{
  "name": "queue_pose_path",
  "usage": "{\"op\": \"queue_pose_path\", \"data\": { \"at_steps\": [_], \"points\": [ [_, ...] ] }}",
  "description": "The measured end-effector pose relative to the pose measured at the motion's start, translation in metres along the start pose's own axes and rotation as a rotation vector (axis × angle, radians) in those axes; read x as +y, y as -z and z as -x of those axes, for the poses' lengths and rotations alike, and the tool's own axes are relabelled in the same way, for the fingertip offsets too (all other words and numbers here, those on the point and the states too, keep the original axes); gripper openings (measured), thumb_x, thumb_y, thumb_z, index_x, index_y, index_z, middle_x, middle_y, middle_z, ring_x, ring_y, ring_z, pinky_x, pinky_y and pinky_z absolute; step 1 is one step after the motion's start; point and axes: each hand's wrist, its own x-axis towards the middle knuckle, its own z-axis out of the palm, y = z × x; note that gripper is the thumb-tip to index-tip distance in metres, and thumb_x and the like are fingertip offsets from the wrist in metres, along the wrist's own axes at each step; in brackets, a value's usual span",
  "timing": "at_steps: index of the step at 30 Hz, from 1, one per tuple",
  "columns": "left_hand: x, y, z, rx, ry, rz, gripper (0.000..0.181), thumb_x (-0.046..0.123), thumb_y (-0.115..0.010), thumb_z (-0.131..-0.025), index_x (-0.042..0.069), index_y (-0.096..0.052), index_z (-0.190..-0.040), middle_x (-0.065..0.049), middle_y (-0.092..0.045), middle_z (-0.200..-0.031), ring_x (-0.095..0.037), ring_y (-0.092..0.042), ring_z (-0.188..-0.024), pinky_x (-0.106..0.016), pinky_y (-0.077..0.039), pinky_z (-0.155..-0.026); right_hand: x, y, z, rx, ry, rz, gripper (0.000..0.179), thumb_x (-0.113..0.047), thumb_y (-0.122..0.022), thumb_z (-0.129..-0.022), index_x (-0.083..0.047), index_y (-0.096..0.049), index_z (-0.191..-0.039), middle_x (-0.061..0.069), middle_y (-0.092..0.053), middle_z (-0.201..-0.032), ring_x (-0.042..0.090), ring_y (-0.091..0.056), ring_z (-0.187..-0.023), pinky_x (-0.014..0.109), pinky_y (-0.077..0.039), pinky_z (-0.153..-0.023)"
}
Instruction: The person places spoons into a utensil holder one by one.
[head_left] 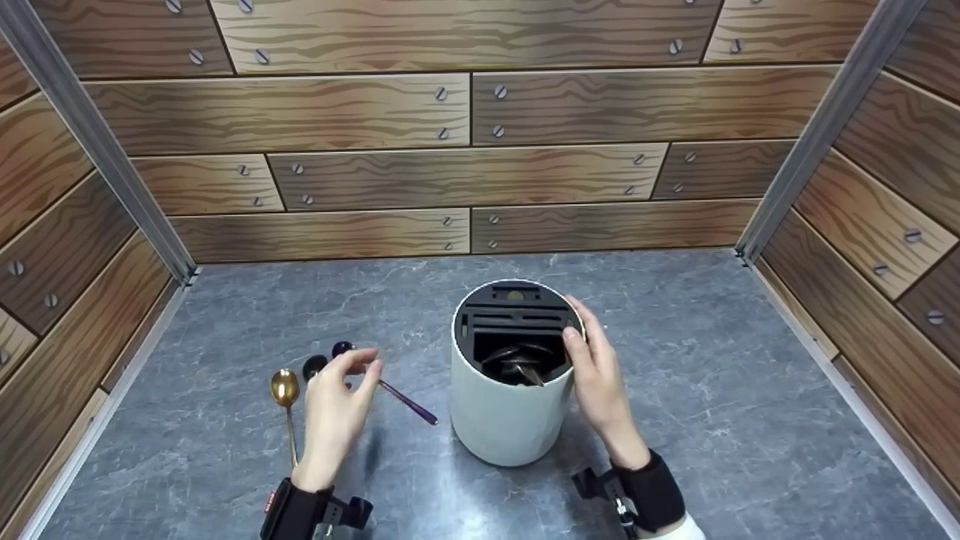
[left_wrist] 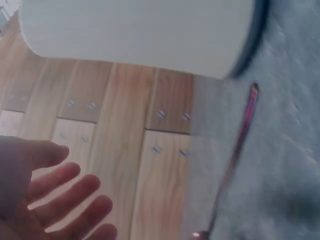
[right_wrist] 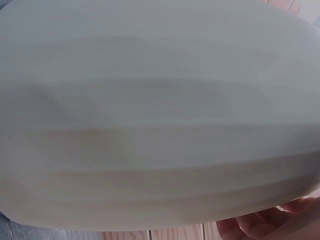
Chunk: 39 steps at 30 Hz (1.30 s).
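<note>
A white cylindrical utensil holder (head_left: pixel 506 424) stands upright, its black slotted insert (head_left: pixel 517 319) facing up. Dark utensils (head_left: pixel 517 364) sit in the large front opening. My right hand (head_left: pixel 604 382) holds the holder's right side, thumb at the rim and fingers around the wall. Left of the holder, my left hand (head_left: pixel 334 412) hovers with bent fingers and nothing between them. Under it lies a purple spoon (head_left: pixel 409 402), partly hidden by the hand; its handle points toward the holder. Beside it are a dark spoon's bowl (head_left: pixel 314 366) and a gold spoon (head_left: pixel 285 388).
The tabletop (head_left: pixel 720 420) is grey and marbled. Wood-patterned panels (head_left: pixel 469 112) wall it in at the back and both sides, with metal corner posts (head_left: pixel 105 142) at the left and right.
</note>
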Motion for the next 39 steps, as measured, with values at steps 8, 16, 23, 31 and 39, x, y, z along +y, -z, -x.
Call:
{"op": "queue_pose_path", "data": {
  "at_steps": [8, 16, 23, 31, 39],
  "points": [
    [-0.019, -0.011, -0.01, -0.066, 0.039, -0.186, 0.025, 0.022, -0.071, -0.099, 0.005, -0.078, -0.116, -0.016, -0.08, -0.111, -0.038, -0.075, -0.1, -0.054, -0.059, -0.082, -0.001, -0.001, 0.0, 0.008, -0.007, 0.025, 0.048, -0.008, -0.04, -0.111, 0.007, -0.04, -0.156, 0.028, -0.048, -0.16, -0.016, -0.05, -0.131, 0.007, -0.038, -0.116],
    [-0.029, -0.02, -0.026, -0.118, 0.078, -0.399, 0.025, 0.025, -0.075, -0.093, 0.0, -0.077, -0.095, -0.026, -0.079, -0.1, -0.046, -0.074, -0.087, -0.061, -0.059, -0.071, -0.001, 0.0, 0.0, 0.013, -0.01, 0.054, 0.048, -0.01, -0.042, -0.111, 0.005, -0.042, -0.156, 0.025, -0.05, -0.16, -0.016, -0.049, -0.131, 0.007, -0.037, -0.117],
    [-0.034, -0.028, -0.035, -0.13, 0.094, -0.479, 0.031, 0.026, -0.078, -0.091, -0.004, -0.073, -0.085, -0.03, -0.076, -0.093, -0.051, -0.074, -0.085, -0.062, -0.06, -0.071, 0.0, 0.0, 0.0, 0.014, -0.009, 0.043, 0.048, -0.009, -0.042, -0.111, 0.006, -0.042, -0.156, 0.026, -0.05, -0.159, -0.016, -0.05, -0.13, 0.007, -0.037, -0.116],
    [-0.04, -0.036, -0.043, -0.158, 0.14, -0.531, 0.035, 0.026, -0.078, -0.091, -0.008, -0.074, -0.097, -0.033, -0.076, -0.099, -0.052, -0.074, -0.089, -0.063, -0.06, -0.076, 0.001, 0.0, 0.0, 0.015, -0.012, 0.047, 0.048, -0.009, -0.042, -0.111, 0.006, -0.042, -0.156, 0.026, -0.051, -0.159, -0.016, -0.05, -0.13, 0.007, -0.037, -0.117],
    [-0.04, -0.048, -0.049, -0.108, 0.177, -0.569, 0.045, 0.027, -0.082, -0.087, -0.013, -0.07, -0.104, -0.034, -0.076, -0.103, -0.051, -0.075, -0.094, -0.061, -0.06, -0.079, 0.0, 0.0, 0.001, 0.019, -0.008, 0.045, 0.048, -0.009, -0.042, -0.111, 0.007, -0.041, -0.156, 0.026, -0.051, -0.159, -0.015, -0.05, -0.131, 0.007, -0.038, -0.117]
  ]
}}
